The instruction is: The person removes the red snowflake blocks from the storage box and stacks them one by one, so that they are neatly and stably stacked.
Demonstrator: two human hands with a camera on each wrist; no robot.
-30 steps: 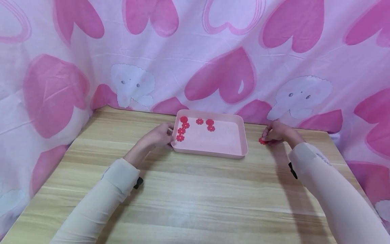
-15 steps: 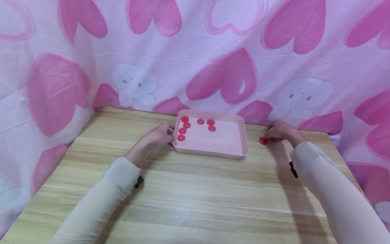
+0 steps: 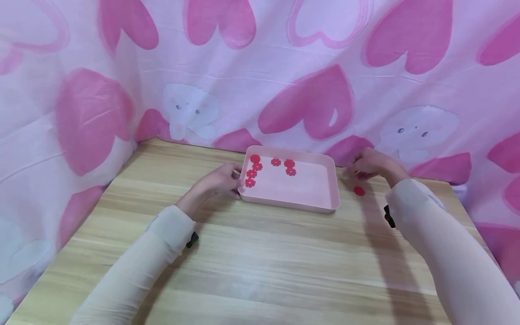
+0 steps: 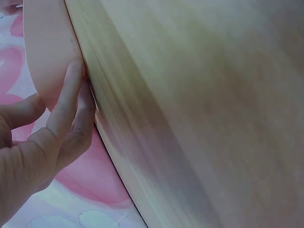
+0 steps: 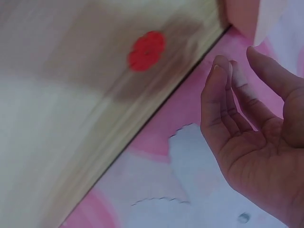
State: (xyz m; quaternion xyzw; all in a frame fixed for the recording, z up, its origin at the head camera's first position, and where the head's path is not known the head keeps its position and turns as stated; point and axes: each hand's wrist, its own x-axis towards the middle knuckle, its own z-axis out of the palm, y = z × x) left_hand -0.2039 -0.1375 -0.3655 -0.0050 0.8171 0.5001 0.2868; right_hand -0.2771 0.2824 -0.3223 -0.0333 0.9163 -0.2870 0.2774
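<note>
A shallow pink tray (image 3: 290,204) stands toward the back of the table with several red notched plastic discs in it, such as one disc (image 3: 290,171). My left hand (image 3: 221,179) is at the tray's left side. In the left wrist view its extended fingers (image 4: 66,102) lie against the outer wall. To the right of the tray, my right hand (image 3: 371,163) hovers with thumb and fingers apart and nothing between them. A single red disc (image 3: 359,191) lies on the wood just in front of it, also visible in the right wrist view.
The light wood table (image 3: 252,266) meets a pink heart-patterned curtain (image 3: 304,104) behind the tray and along the left. A dark band with a small black piece (image 3: 389,216) shows under the right cuff.
My right hand has let go of the red disc, leaving it on the table, and has moved up from it. The left hand stays at the tray. The head view has shifted slightly.
</note>
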